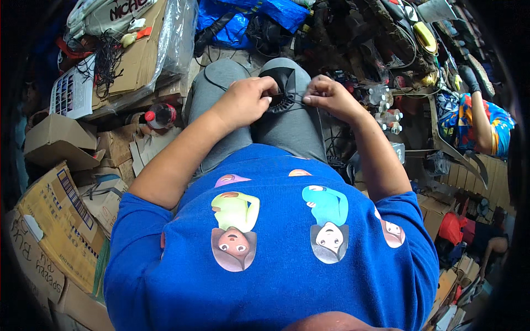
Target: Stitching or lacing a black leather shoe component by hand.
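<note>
A small black gathered fabric piece [282,94] rests on my lap, over grey trousers [287,124]. My left hand [245,99] pinches its ruffled left edge. My right hand [330,98] is closed at the piece's right side, fingertips pinched together on a thin thread or cord that runs across the fabric. Both forearms reach forward from my blue printed shirt [276,243]. What lies under the fabric is hidden.
Cardboard boxes [55,209] stack at my left, with a dark bottle with a red cap [160,115] among them. Clear plastic sheeting [176,38] and blue bags [254,16] lie ahead. Small clear bottles [386,107] stand at right. Another person's arm [483,124] in a colourful sleeve shows far right.
</note>
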`<state>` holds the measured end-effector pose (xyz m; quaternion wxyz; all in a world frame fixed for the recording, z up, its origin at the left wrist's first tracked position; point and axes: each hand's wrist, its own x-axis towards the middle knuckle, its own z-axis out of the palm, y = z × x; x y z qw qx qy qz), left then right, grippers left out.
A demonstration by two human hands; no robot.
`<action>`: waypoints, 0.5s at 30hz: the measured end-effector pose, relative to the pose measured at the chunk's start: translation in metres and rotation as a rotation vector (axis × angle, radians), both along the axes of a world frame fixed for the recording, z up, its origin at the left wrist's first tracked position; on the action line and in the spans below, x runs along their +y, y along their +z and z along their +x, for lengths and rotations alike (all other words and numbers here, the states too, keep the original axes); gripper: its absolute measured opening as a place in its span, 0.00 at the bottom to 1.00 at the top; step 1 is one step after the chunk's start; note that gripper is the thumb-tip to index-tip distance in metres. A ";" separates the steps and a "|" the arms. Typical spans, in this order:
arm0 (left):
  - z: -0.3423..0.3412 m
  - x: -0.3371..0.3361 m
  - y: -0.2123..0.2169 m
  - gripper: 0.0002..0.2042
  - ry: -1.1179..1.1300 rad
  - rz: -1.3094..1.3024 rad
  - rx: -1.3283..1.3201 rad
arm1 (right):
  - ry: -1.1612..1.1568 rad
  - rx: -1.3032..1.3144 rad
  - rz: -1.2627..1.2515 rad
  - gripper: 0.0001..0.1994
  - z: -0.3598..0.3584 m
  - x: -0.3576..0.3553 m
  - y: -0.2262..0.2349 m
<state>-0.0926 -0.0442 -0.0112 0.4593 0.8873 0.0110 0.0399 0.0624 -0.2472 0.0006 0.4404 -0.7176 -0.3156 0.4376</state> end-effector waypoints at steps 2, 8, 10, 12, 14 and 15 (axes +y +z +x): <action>0.004 0.002 0.003 0.06 -0.030 0.039 -0.010 | 0.081 -0.053 -0.065 0.07 0.005 -0.013 0.012; 0.016 0.002 0.007 0.06 -0.163 0.146 -0.010 | 0.041 -0.642 -0.092 0.06 0.034 0.006 0.033; 0.018 -0.001 0.012 0.06 -0.182 0.168 0.019 | -0.005 -0.948 -0.274 0.07 0.051 -0.003 0.003; 0.015 0.006 0.006 0.06 -0.183 0.229 0.046 | 0.010 -0.931 -0.137 0.06 0.036 0.011 0.026; 0.013 0.009 0.005 0.05 -0.164 0.212 0.046 | 0.231 -0.979 0.058 0.05 0.015 0.022 0.058; 0.014 0.011 0.007 0.05 -0.171 0.203 0.031 | 0.392 -1.088 -0.028 0.05 0.005 0.028 0.065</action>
